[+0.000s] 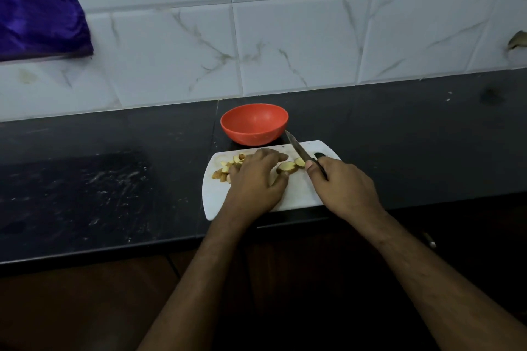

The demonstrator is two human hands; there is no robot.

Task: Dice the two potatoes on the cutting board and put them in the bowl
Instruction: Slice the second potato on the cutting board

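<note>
The left hand [258, 177] lies palm down on the white cutting board [296, 194], its fingers spread and lightly curved over the potato, the thumb touching the near end of a larger uncut potato piece [286, 167] with brown skin and pale flesh. The right hand [342, 182] grips the dark handle of a knife [298, 148], fingers wrapped round it, and the blade runs up and to the left from the fist, its tip reaching just in front of the bowl's right side. The blade passes beside a smaller potato piece [300, 162] that lies just right of the larger one. To the left of the left hand sits a heap of diced potato [226, 169] (small yellow chunks with brown skin), partly hidden under the fingers. All the potato in view is on the board. The red bowl [254, 122] stands just behind the board's far edge, and nothing shows inside it. Board and bowl rest on a dark, scratched worktop [99, 179], which meets a wall of white marbled tiles [299, 45]. A purple cloth [37, 6] hangs at the upper left corner.
</note>
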